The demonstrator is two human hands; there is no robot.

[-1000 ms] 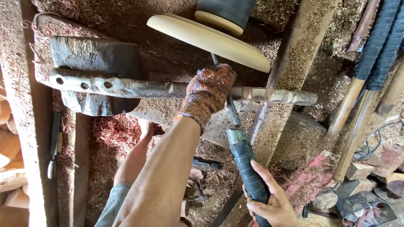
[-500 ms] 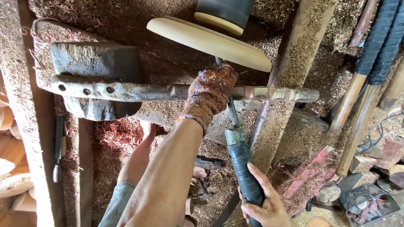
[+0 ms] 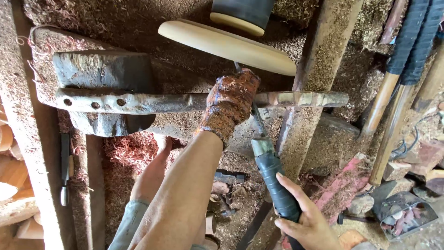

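Wood disc (image 3: 229, 45), pale, flat, sits on the lathe chuck (image 3: 243, 11) at top centre, above the tool rest (image 3: 152, 102), a rusty iron bar running L to R across the bench.

L hand (image 3: 230, 101), in a worn knit glove, is clamped down over the chisel (image 3: 259, 139) shaft where it crosses the rest, fingers curled tight, pinning steel to bar. Chisel tip (image 3: 237, 67) pokes out above the glove, right at the disc's lower face; can't tell if it's touching.

R hand (image 3: 305, 217), bare, is wrapped round the taped handle (image 3: 277, 185) low down, fingers closed, thumb along the side.

Handling, my read: chisel is stiff steel, long, fairly heavy at the handle end, tape gives good grip; best held as now, one hand near the rest, the other far back for leverage. Disc looks thin at the rim, light, prob. easy to chip if the edge digs in; no place to grab it while it's on the chuck.

Around: sawdust (image 3: 125, 153) and reddish shavings everywhere, more handled tools (image 3: 393, 78) leaning at R, a small metal tool (image 3: 64, 171) lying at L, a foot (image 3: 157, 171) below the rest.
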